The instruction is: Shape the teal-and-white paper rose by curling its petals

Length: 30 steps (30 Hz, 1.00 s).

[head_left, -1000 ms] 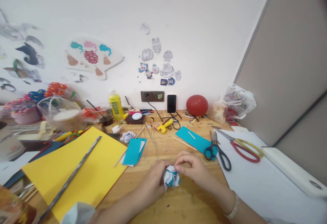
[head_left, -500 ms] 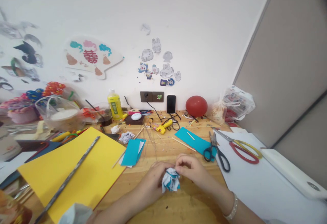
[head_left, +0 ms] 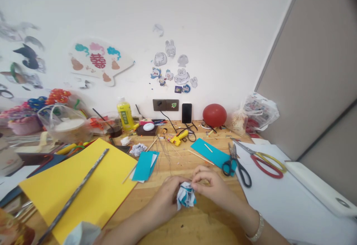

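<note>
A crumpled, layered white and blue paper flower [head_left: 186,195] is held just above the wooden table [head_left: 178,230] near its front edge. My left hand [head_left: 170,196] wraps round its left side, fingers closed on it. At its upper right, my right hand [head_left: 205,182] pinches a petal edge between thumb and forefinger. Folded blue paper [head_left: 145,166] with white pieces lies up and to the left of my hands. Black-handled scissors [head_left: 233,165] rest on a blue strip [head_left: 208,152] to the right.
A yellow sheet [head_left: 95,185] with a dark patterned stick lies at left. Behind are a yellow glue gun [head_left: 179,138], a bottle [head_left: 125,114], a phone [head_left: 186,113] and a red balloon [head_left: 214,115]. Red- and yellow-handled scissors [head_left: 266,165] lie on white paper [head_left: 264,204] at right.
The paper flower has tilted slightly and risen a little. My right hand has shifted slightly, its fingers still at the flower's upper edge. My left hand keeps its hold.
</note>
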Tool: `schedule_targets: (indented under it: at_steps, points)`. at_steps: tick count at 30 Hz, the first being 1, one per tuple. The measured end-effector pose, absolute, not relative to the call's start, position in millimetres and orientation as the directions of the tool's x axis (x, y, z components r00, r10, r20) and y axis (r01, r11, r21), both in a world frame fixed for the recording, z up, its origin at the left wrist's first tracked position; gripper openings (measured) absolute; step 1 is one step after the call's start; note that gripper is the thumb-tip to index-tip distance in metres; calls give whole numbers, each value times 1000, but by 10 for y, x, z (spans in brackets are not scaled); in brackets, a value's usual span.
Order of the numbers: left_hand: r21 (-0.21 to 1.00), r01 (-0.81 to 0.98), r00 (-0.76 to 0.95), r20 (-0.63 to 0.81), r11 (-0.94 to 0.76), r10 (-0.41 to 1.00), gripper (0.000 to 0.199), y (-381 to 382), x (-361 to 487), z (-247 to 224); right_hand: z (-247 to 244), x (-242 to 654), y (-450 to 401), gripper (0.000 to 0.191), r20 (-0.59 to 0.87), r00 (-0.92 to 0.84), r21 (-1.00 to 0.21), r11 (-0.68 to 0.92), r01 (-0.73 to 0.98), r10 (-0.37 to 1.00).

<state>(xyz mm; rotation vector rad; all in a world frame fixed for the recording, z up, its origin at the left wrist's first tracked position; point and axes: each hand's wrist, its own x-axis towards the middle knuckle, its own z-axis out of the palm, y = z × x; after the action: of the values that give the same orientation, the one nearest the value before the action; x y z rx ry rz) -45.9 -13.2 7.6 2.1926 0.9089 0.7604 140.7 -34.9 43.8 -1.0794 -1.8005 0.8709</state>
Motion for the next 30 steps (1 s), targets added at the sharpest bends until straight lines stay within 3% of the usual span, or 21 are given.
schedule_targets:
  at_steps: [5,12,19,23,27,30]
  points:
    - [699,412,606,268,-584,749,37,-136,-453,115,450,1394,-359,12,286,-275,-854,375,361,918]
    - [657,391,660,289,-645,694,43,-148,-452,165,414,1356,-378,16,250,-268,-864,339,371,930]
    - [644,367,694,291,-671,659,33,-139,-447,203,445,1324,-413,17,245,-266,-868,333,369,932]
    - [728,332,676,261,-601,690,24,-133,-439,140,411,1322,-407,18,226,-241,-886,302,353,944]
    - [917,178,598,186,-356,780,31,-127,-413,73,412,1335,-394,16,264,-195,-891,316,327,945]
    - [957,113,570,158,-268,806,31,-127,-394,83,457,1344,-400,11,326,-177,-870,368,328,929]
